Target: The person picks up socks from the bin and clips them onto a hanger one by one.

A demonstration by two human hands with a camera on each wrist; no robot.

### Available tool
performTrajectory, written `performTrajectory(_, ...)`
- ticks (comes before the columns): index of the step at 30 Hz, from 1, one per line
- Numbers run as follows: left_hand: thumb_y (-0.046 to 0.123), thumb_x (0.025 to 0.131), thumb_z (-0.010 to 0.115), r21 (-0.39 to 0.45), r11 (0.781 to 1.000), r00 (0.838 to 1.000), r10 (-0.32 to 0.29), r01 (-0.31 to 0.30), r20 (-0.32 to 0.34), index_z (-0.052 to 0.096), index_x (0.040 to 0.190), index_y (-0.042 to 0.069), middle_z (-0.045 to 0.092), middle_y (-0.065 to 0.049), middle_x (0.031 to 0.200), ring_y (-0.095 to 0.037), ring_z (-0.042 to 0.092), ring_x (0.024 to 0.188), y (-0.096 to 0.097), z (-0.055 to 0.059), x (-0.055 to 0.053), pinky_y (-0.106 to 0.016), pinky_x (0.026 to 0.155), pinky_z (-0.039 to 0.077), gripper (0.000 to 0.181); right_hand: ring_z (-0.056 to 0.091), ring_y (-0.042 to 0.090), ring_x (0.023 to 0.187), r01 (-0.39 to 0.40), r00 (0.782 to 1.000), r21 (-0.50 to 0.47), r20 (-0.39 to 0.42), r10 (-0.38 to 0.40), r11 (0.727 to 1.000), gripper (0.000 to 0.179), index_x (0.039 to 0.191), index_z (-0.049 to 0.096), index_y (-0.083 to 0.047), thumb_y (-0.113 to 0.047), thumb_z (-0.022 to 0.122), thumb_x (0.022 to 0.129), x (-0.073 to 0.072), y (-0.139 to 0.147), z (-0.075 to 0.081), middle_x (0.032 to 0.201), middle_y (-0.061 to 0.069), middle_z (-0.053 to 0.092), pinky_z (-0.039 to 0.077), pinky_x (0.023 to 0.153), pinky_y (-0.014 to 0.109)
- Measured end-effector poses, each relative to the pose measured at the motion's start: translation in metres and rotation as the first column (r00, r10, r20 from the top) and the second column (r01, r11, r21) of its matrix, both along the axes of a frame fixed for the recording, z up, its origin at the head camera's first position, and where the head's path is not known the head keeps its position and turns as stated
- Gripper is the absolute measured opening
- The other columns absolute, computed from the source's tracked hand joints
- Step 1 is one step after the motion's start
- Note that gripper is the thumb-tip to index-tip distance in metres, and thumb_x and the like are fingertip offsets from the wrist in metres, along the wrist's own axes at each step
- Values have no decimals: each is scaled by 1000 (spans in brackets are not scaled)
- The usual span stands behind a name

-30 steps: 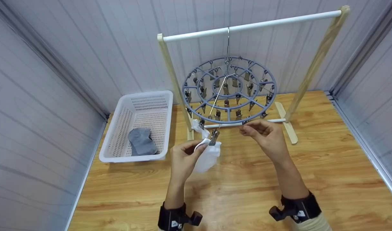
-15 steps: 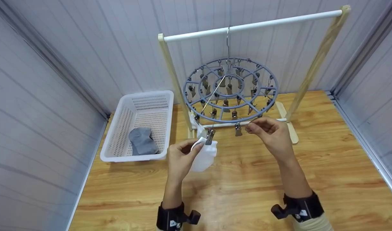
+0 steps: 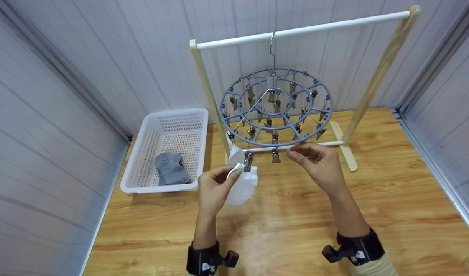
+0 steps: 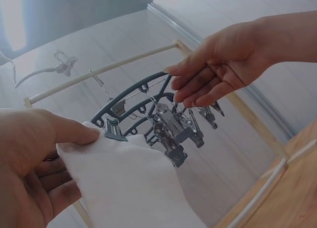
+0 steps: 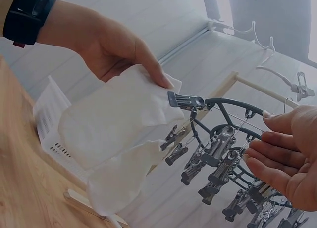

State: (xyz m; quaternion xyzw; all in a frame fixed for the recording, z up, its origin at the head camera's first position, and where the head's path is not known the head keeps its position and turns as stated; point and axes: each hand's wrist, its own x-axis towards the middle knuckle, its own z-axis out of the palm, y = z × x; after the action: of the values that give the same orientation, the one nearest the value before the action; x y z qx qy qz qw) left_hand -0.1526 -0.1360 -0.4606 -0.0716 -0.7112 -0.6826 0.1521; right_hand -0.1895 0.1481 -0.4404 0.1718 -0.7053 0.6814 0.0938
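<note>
Left hand (image 3: 215,189): thumb and fingers pinch the cuff of a white sock (image 3: 242,189). The sock hangs below the grip; a metal clip (image 3: 248,161) bites the cuff just beside the thumb. Right hand (image 3: 318,166): at the rim of the round hanger (image 3: 265,143); whether it pinches cannot be told. Each wrist strap (image 3: 368,245) bears a white label (image 3: 360,254), print illegible. Farther left, grey cloth (image 3: 171,168) lies in a white basket (image 3: 204,145).
</note>
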Motion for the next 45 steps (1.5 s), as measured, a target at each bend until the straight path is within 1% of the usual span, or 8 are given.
performTrajectory(5,-2,89,83,3,1000,1000,3,-3,-8,81,100,-6,79,-16,94,-14,74,82,-1,0,0,-23,73,61,12,77,22,95,25,999,54,-22,-24,998,18,113,79,2,-3,78,96,2,-3,-2,105,14,79,63,83,30)
performTrajectory(10,-1,89,83,5,1000,1000,0,0,-2,81,100,-7,79,-16,94,-13,74,80,-1,2,1,-22,72,60,12,76,22,103,41,999,125,-39,-37,991,27,121,78,-2,-9,81,95,3,-8,-6,113,13,78,62,88,31)
performTrajectory(19,-1,89,83,-4,1000,1000,-20,20,4,81,99,-6,79,-16,94,-14,74,81,-1,4,3,-23,72,60,12,73,28,113,35,999,168,-8,-34,985,39,130,73,-1,-13,82,94,-1,-18,-13,124,13,75,58,95,30)
performTrajectory(25,-1,89,84,-9,1000,1000,-21,21,-3,81,98,-6,79,-16,93,-15,74,81,-1,4,3,-24,72,61,11,74,27,112,41,999,159,10,-43,986,37,128,74,0,-13,82,94,-5,-20,-17,120,15,76,59,94,31)
performTrajectory(30,0,89,84,-6,1000,1000,-25,25,-6,81,99,-6,79,-16,94,-15,75,82,0,3,3,-25,74,61,12,76,24,107,79,997,181,-10,-79,980,28,119,79,-3,-13,82,93,-7,-22,-17,112,12,78,60,92,30)
performTrajectory(34,0,89,84,0,999,999,-37,37,-12,81,100,-6,79,-16,95,-15,75,83,0,2,3,-25,74,61,12,76,20,103,82,997,186,-24,-79,979,20,112,80,-6,-12,83,93,-7,-22,-17,109,9,79,61,90,29)
performTrajectory(40,0,90,83,0,999,999,-50,50,-9,81,101,-6,79,-16,96,-15,75,84,0,2,3,-25,76,61,13,77,17,99,72,997,126,-10,-71,989,22,111,78,0,-11,82,92,-6,-22,-16,105,9,80,62,87,31)
performTrajectory(45,3,90,84,-56,997,999,-50,51,18,82,100,-3,80,-13,96,-14,74,81,-1,2,3,-24,72,60,12,78,18,97,70,998,80,-6,-69,994,21,109,77,2,-6,83,90,-6,-22,-16,103,10,80,62,85,33)
